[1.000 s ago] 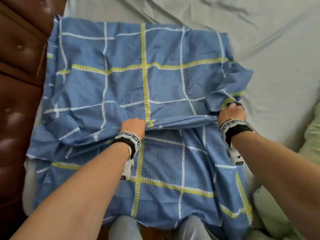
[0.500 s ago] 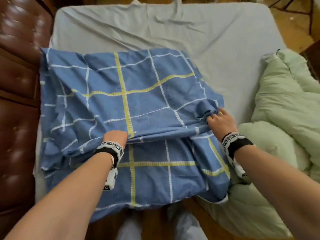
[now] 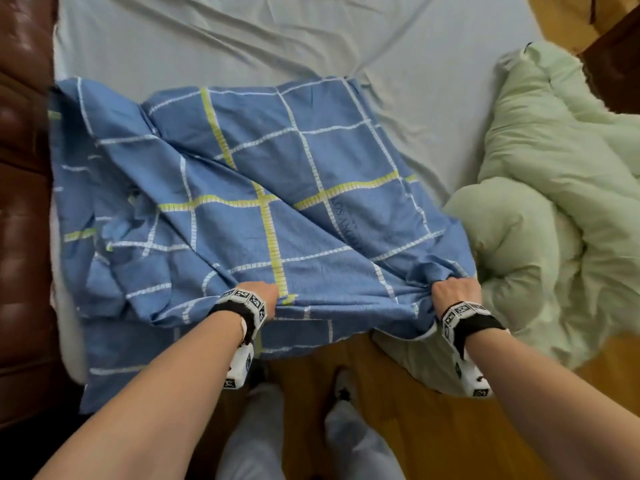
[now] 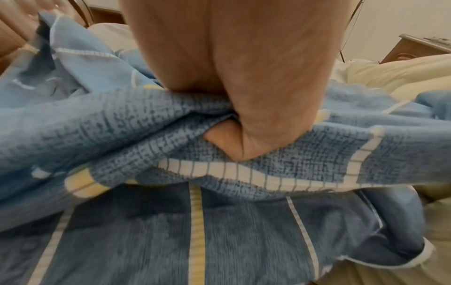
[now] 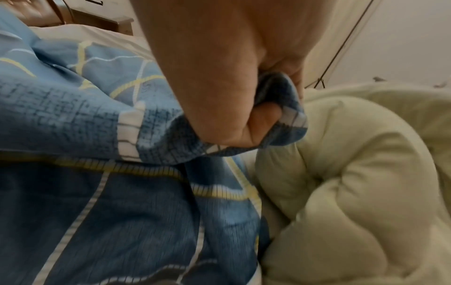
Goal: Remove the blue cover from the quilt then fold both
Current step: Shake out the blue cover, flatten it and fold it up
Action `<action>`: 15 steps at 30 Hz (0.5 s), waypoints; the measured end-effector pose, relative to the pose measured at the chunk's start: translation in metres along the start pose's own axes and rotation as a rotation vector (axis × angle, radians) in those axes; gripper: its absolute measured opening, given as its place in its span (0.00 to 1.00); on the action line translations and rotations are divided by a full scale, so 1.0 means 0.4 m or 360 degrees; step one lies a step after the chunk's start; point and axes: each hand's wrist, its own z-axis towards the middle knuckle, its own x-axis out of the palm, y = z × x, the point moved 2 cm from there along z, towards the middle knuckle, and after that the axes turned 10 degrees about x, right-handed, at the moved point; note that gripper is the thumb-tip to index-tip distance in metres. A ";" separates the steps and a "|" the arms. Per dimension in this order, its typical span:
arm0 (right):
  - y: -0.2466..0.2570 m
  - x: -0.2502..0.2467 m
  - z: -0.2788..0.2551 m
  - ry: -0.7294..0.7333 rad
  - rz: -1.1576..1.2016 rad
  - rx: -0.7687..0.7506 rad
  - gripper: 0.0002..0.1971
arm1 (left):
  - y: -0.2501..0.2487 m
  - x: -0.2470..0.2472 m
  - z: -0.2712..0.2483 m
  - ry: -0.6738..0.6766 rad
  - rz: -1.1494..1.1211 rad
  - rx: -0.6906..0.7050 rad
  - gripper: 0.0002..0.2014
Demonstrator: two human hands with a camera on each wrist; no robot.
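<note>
Both hands clutch the near fold of the blue cover (image 3: 277,188), which lies spread and rumpled on the left part of the bed sheet (image 3: 277,39), its near edge hanging off the mattress over the wooden floor (image 3: 398,393). Left hand (image 3: 263,294) has its fingers curled tight into a bunch of the fabric near the yellow stripe; right hand (image 3: 455,292) is clenched on the cover's near right corner. Just right of it, touching the cover, the pale green quilt (image 3: 554,188) sits heaped. A brown padded headboard (image 3: 20,202) runs along the left
</note>
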 end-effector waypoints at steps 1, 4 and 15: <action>0.003 0.044 -0.004 0.0058 0.0011 0.0003 0.17 | -0.021 0.027 0.006 0.0029 -0.0025 -0.0009 0.04; 0.035 0.161 -0.019 0.0308 -0.0026 0.0021 0.18 | -0.077 0.099 0.017 0.0099 -0.0095 -0.0026 0.05; 0.406 -0.007 -0.142 0.0560 0.0379 -0.0628 0.14 | 0.044 0.314 -0.145 -0.0324 -0.0661 -0.0556 0.23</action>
